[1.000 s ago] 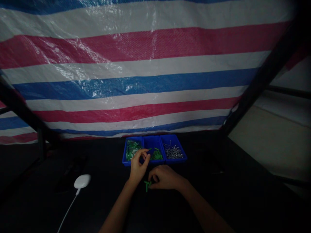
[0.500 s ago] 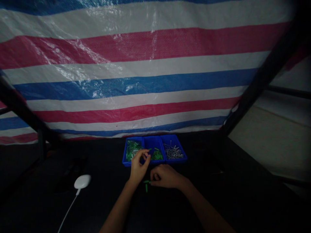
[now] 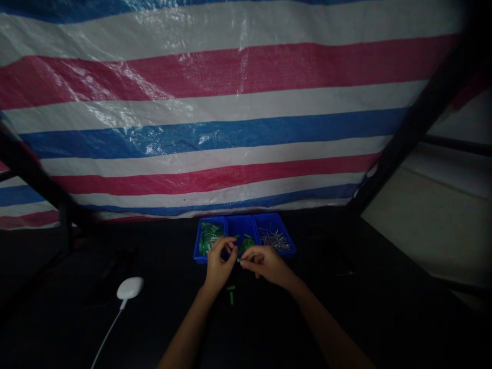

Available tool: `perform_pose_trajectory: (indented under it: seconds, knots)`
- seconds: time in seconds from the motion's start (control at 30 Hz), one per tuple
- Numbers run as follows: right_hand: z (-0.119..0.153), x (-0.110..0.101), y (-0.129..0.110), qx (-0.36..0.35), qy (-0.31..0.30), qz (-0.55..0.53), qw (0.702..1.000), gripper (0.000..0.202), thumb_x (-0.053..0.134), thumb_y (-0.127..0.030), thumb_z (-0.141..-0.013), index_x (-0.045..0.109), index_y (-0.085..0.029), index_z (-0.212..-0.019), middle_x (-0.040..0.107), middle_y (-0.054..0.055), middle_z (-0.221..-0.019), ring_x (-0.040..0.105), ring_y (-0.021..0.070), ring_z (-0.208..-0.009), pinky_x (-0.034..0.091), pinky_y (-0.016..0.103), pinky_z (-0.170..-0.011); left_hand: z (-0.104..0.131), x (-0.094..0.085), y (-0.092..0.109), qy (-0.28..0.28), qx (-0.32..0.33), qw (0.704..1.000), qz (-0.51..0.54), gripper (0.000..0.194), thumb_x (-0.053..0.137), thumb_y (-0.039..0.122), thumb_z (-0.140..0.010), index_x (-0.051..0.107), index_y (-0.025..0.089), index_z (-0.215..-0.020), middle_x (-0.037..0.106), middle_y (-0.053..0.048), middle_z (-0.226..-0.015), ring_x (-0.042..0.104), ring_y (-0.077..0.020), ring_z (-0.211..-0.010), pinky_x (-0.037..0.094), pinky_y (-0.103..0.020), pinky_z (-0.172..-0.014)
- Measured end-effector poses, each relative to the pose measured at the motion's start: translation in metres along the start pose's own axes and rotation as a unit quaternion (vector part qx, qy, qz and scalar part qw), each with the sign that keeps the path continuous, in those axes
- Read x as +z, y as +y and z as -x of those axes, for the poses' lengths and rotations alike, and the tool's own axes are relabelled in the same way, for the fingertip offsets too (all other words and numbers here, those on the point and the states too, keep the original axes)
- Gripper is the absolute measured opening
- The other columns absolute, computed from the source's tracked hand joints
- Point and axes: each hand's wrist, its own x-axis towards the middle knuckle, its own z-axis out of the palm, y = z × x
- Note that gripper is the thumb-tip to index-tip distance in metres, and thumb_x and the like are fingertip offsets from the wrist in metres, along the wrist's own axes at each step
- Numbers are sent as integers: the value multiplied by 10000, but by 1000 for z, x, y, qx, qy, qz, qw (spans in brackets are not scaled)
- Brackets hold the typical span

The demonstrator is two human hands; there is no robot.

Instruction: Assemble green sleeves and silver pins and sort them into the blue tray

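A striped plastic sheet (image 3: 215, 138) hangs along the far edge of my dark worktop (image 3: 161, 328), and the light is dim; just in from that edge, near its middle, sits a blue tray (image 3: 240, 223) with three compartments. My right hand (image 3: 266, 264) pinches a small green piece (image 3: 239, 260) in front of the tray; my left hand (image 3: 222, 260) is curled beside it, thumb and forefinger near each other, though I cannot tell whether they grip anything. I judge the step to be handling this one piece between both hands; the next move calls for steady, light fingertips. Two green sticks (image 3: 231, 297) lie nearer me; metal pins (image 3: 273, 240) fill the right compartment; my hands partly hide the other two; a white gadget (image 3: 130, 287) sits well apart, towards the left edge.
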Motion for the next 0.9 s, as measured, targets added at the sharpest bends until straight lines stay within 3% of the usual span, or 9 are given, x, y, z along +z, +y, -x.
perform_pose_trajectory:
  seconds: [0.13,0.27,0.5,0.9]
  knots:
    - [-6,-7,8,-15,124,35,992,208,619,-339,-733,661,-164,-837,641,12,-659,494,81,-466,373,198,-436,0,0,1,0,13,1000,-7,138,551,208,-784,594,174,-911,536,-2,-730,515,-120,-649,418,-262,-663]
    - [-8,-10,12,-46,182,62,980,185,621,-317,-729,669,-168,-828,662,35,-736,478,85,-495,380,211,-470,1,0,2,-11,22,999,-23,131,549,205,-791,601,172,-907,545,-9,-746,522,-120,-664,426,-264,-672]
    - [-9,-10,10,-83,197,86,973,148,610,-298,-739,670,-180,-807,648,37,-789,488,91,-525,402,222,-509,4,3,0,-50,55,996,-55,174,544,233,-809,622,178,-955,600,-64,-883,553,-147,-754,454,-298,-720]
    - [-11,-1,15,-94,182,75,976,145,605,-285,-741,664,-187,-830,600,27,-789,448,74,-505,392,215,-490,5,4,-6,-66,82,989,-100,164,535,261,-820,643,191,-920,617,-75,-880,573,-186,-855,460,-327,-755]
